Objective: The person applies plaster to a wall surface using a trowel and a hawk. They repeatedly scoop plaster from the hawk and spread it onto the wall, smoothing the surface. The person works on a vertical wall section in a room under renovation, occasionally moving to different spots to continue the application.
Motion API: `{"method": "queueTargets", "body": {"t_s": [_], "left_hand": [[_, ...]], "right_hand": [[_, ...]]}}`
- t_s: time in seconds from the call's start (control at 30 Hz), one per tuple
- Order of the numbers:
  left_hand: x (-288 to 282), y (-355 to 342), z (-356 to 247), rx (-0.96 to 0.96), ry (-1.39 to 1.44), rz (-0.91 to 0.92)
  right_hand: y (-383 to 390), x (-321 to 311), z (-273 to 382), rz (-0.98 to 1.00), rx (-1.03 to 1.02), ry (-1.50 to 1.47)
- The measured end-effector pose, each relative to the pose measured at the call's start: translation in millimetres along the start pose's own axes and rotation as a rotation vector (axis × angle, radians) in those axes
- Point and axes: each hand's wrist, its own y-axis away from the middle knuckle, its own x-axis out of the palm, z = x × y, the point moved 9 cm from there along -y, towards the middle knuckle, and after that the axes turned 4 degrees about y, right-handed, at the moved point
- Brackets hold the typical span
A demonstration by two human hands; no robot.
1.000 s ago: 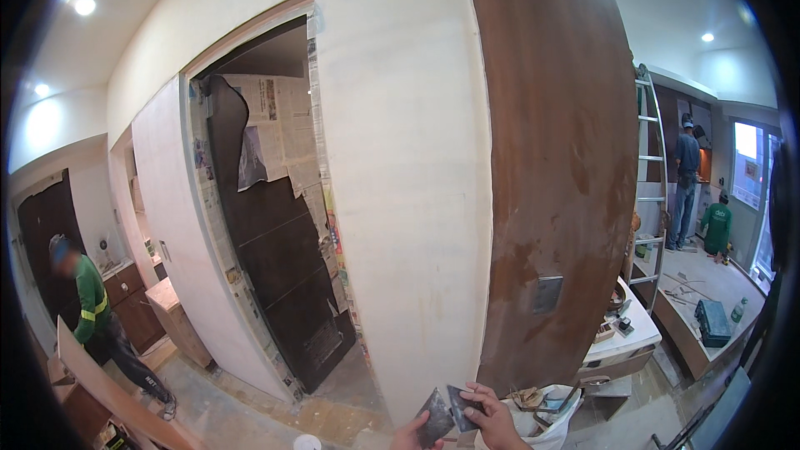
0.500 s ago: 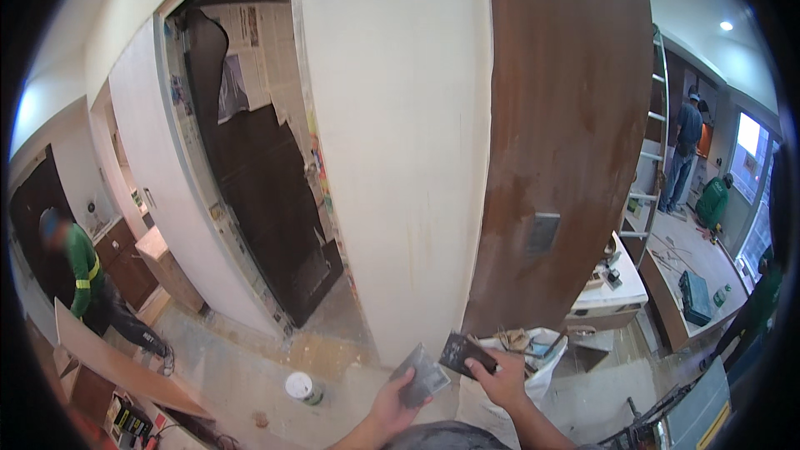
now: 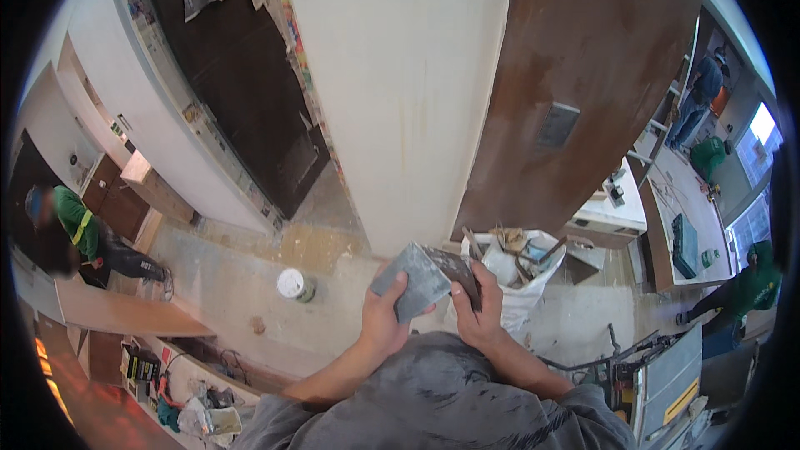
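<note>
My left hand [image 3: 383, 317] grips a light grey, square, flat metal plate [image 3: 404, 283] with a dusty, streaked surface, its thumb on the face. My right hand [image 3: 479, 312] grips a darker, smudged flat plate [image 3: 457, 267]. The two plates meet and overlap in front of my body, above my grey shirt [image 3: 433, 392]. A white panel [image 3: 392, 117] stands ahead, beside a brown panel [image 3: 567, 58] with a small metal plate on it. A lidded white pail [image 3: 292, 283] sits on the floor to the left, and a white sack [image 3: 525, 292] of debris lies right of my hands.
A dark doorway [image 3: 250, 117] has papered edges. A worker [image 3: 87, 229] stands left behind a board [image 3: 133, 308]. Cluttered tools [image 3: 208, 408] lie lower left, a folded metal frame [image 3: 658, 383] lower right. On the right are a ladder [image 3: 654, 137], a long bench [image 3: 667, 217] and several workers [image 3: 746, 292].
My view has tilted downward, showing more floor, my shirt and forearms. The two plates, apart half a second ago, now touch and overlap, with both hands closer together.
</note>
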Motion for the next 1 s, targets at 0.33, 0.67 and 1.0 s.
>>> {"method": "queueTargets", "body": {"t_s": [0.33,0.67,1.0], "left_hand": [[-2.9,-5.6,-20.2,0.083,-0.096,0.032],[-11.6,-15.6,-22.8,0.02,-0.297,0.092],[-71.5,-44.3,-48.0,0.074,-0.523,-0.131]], "right_hand": [[-15.2,23.4,3.8,0.245,0.171,0.014],[5.3,48.8,-43.9,0.82,0.521,-0.021],[-0.3,-0.3,-59.1,0.537,0.622,-0.126]]}}
